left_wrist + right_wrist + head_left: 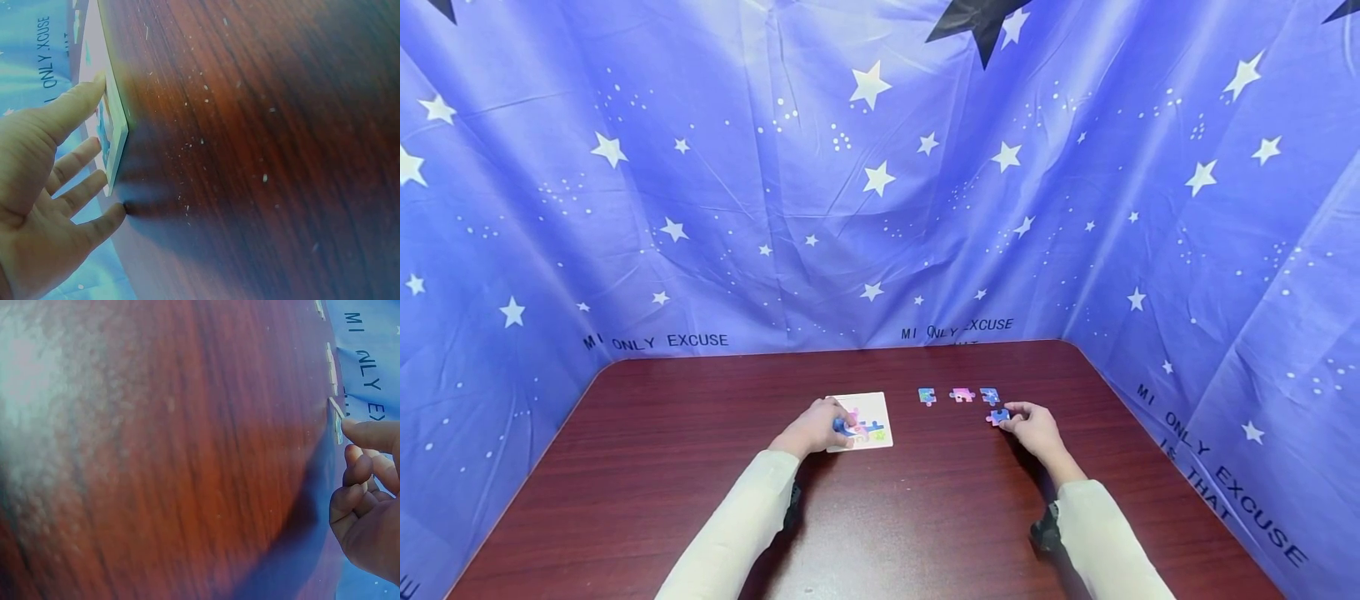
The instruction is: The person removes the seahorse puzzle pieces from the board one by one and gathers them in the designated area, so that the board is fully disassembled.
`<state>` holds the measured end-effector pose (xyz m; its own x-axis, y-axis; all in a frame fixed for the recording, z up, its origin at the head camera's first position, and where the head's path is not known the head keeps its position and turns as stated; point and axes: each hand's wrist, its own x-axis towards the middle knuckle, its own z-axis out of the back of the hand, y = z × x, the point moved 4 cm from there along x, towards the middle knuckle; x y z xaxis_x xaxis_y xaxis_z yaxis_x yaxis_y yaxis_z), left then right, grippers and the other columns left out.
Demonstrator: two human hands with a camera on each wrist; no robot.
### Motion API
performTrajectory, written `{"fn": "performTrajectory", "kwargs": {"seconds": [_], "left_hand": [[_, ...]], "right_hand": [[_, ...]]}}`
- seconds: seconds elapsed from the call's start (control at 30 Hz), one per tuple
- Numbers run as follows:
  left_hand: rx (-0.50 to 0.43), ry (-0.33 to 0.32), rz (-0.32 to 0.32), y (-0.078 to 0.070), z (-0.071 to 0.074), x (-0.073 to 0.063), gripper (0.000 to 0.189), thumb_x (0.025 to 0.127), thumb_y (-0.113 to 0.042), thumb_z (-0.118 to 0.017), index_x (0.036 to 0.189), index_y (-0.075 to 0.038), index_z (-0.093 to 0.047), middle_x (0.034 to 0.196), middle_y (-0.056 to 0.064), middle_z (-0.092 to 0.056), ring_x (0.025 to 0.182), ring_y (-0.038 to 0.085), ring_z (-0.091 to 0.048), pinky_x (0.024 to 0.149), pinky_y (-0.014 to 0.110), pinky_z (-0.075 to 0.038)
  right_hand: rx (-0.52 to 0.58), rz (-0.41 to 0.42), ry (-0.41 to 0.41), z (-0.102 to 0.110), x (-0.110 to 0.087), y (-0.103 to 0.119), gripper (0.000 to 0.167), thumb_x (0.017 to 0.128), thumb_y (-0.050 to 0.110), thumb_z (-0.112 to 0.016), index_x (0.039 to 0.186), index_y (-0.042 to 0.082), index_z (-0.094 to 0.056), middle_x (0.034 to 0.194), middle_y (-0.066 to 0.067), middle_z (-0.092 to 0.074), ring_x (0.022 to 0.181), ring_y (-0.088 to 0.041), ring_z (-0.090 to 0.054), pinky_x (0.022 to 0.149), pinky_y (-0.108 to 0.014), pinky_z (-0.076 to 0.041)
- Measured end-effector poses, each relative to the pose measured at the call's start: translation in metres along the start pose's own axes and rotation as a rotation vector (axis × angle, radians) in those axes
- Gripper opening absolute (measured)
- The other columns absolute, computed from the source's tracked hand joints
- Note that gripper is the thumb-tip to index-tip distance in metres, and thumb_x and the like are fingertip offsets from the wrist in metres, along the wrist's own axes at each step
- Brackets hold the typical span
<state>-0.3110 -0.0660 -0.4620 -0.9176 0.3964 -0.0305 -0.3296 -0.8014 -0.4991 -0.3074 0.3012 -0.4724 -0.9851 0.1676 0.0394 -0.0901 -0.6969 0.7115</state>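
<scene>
A white square puzzle board [886, 417] lies left of the table's middle, with blue, pink and green pieces [868, 429] on it. My left hand [817, 427] rests over the board's left part, fingers spread. In the left wrist view, the thumb [81, 103] touches the board's face and the little finger reaches the table beside its corner. To the right, my right hand [1033, 428] pinches a blue and pink jigsaw piece [997, 417] between thumb and fingers. The right wrist view shows that piece [337, 407] edge-on, tilted at the fingertips.
Three loose jigsaw pieces lie in a row behind the right hand: a blue-green one [927, 396], a pink one [962, 395] and a blue one with a star [990, 395]. Starry blue cloth [820, 275] encloses the dark red wooden table [700, 417] at the back and sides.
</scene>
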Motion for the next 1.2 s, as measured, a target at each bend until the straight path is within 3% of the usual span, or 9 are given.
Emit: {"fn": "performTrajectory", "kwargs": {"seconds": [0.13,0.33,0.47,0.7,0.87,1.0,1.2], "left_hand": [[-0.007,0.004,0.0,0.0,0.0,0.0,0.022,0.076,-0.017,-0.077,0.097,-0.01,-0.072,0.109,0.009,-0.057,0.105,0.026,-0.047,0.094,0.04,-0.04],[-0.017,0.009,0.018,0.002,-0.001,0.0,0.022,0.077,-0.018,-0.076,0.098,-0.011,-0.072,0.111,0.009,-0.057,0.106,0.025,-0.046,0.095,0.04,-0.041],[-0.015,0.007,0.014,0.002,0.0,0.0,0.022,0.076,-0.018,-0.076,0.097,-0.012,-0.072,0.111,0.009,-0.057,0.106,0.025,-0.046,0.094,0.039,-0.041],[0.003,0.005,-0.006,0.003,-0.001,0.001,0.023,0.076,-0.018,-0.077,0.097,-0.012,-0.072,0.11,0.009,-0.057,0.105,0.026,-0.047,0.094,0.039,-0.041],[-0.009,-0.001,-0.001,0.002,-0.001,0.0,0.023,0.076,-0.018,-0.077,0.097,-0.012,-0.072,0.11,0.008,-0.057,0.105,0.025,-0.046,0.094,0.039,-0.041],[-0.009,-0.001,0.002,0.001,-0.001,0.0,0.022,0.075,-0.018,-0.077,0.097,-0.012,-0.072,0.109,0.008,-0.057,0.103,0.024,-0.046,0.093,0.039,-0.042],[-0.004,-0.003,0.0,0.002,0.0,0.001,0.022,0.075,-0.017,-0.077,0.096,-0.012,-0.072,0.108,0.008,-0.057,0.102,0.024,-0.047,0.093,0.038,-0.041]], "right_hand": [[-0.001,-0.003,0.005,-0.002,0.001,-0.003,0.036,0.081,0.01,-0.065,0.114,-0.005,-0.062,0.1,-0.019,-0.066,0.08,-0.02,-0.052,0.069,-0.024,-0.038],[0.049,0.007,0.019,-0.001,0.002,-0.006,0.037,0.08,0.013,-0.064,0.114,-0.003,-0.063,0.108,-0.023,-0.064,0.083,-0.023,-0.051,0.069,-0.025,-0.038],[0.057,0.044,0.01,0.002,0.002,-0.003,0.037,0.078,0.015,-0.067,0.111,-0.002,-0.064,0.101,-0.021,-0.065,0.081,-0.024,-0.051,0.069,-0.025,-0.037],[-0.006,-0.007,0.052,-0.004,0.009,-0.004,0.039,0.08,0.012,-0.065,0.116,-0.004,-0.062,0.079,-0.01,-0.058,0.079,-0.022,-0.049,0.071,-0.028,-0.037],[-0.038,-0.001,0.079,-0.004,0.009,-0.003,0.039,0.081,0.013,-0.068,0.115,-0.005,-0.062,0.071,-0.004,-0.052,0.074,-0.018,-0.048,0.07,-0.027,-0.037],[-0.033,0.001,0.094,-0.004,0.011,-0.004,0.039,0.08,0.012,-0.068,0.115,-0.005,-0.062,0.075,-0.007,-0.056,0.076,-0.02,-0.049,0.072,-0.028,-0.037],[-0.014,-0.028,0.115,-0.006,0.014,-0.006,0.039,0.083,0.011,-0.065,0.119,-0.004,-0.06,0.096,-0.018,-0.061,0.086,-0.026,-0.05,0.079,-0.034,-0.039]]}}
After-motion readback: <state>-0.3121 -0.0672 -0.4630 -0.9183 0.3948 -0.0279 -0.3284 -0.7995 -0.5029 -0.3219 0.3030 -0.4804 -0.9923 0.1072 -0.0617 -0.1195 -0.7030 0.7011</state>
